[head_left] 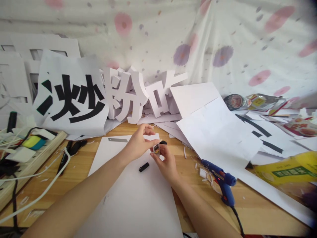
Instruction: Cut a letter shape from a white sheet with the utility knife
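Over the far part of the white board (133, 205), our two hands meet at a small clear case (156, 148) with something dark and yellow inside — too small for us to make out. Our left hand (138, 142) has its thumb at the top of the case, its other fingers bent; our right hand (168, 164) pinches the case between thumb and fingers, a dark rounded piece (163, 142) showing beside them. On the board below lies a short black plastic piece (144, 167), and near the far edge we see a flat grey metal strip (117, 140). To our right a blue glue gun (220, 178) rests on the wooden table (257, 205) — its small light glowing red. Behind our hands stand white cut-out characters (132, 96), beside a sheet printed with a black character (74, 96).
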{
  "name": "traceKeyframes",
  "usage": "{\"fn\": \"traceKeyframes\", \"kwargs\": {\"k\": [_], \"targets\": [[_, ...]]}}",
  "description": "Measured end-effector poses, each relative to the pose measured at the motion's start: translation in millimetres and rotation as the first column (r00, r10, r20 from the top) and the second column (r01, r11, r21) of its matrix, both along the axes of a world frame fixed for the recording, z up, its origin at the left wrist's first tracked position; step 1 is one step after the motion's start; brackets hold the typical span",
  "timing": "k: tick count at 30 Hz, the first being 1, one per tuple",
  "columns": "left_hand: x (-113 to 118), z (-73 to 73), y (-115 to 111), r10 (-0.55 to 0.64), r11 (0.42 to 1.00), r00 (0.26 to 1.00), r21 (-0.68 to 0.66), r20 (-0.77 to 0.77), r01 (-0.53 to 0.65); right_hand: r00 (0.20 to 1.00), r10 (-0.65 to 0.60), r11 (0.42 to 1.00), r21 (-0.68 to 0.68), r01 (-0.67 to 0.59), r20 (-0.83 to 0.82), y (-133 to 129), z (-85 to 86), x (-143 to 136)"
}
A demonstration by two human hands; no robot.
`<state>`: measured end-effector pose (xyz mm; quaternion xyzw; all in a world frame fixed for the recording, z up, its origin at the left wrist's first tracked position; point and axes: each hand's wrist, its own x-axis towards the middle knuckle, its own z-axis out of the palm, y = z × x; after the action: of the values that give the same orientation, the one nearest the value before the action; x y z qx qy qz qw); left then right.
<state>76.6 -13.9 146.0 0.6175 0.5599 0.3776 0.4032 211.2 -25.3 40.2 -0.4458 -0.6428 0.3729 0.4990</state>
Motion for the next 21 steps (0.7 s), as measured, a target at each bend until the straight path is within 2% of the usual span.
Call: {"fn": "traceKeyframes", "kwargs": {"k": [4, 13, 21], "targets": [[-1.4, -3.4, 5.6, -0.039, 0.999, 0.999, -0.036, 0.022, 0.04, 1.0, 0.003, 1.0, -0.009, -0.002, 0.028, 1.1, -1.9, 0.1], [-0.7, -2.5, 10.3, -0.079, 0.997, 0.992, 0.004, -0.098, 0.08, 0.997, -0.005, 1.0, -0.015, 0.006, 0.082, 0.7, -1.0, -0.1], [7.4, 5.0, 7.0, -0.055, 0.994, 0.94, 0.074, -0.337, 0.084, 0.997, -0.007, 1.0, -0.01, 0.008, 0.073, 1.2, -0.3, -0.5]]}}
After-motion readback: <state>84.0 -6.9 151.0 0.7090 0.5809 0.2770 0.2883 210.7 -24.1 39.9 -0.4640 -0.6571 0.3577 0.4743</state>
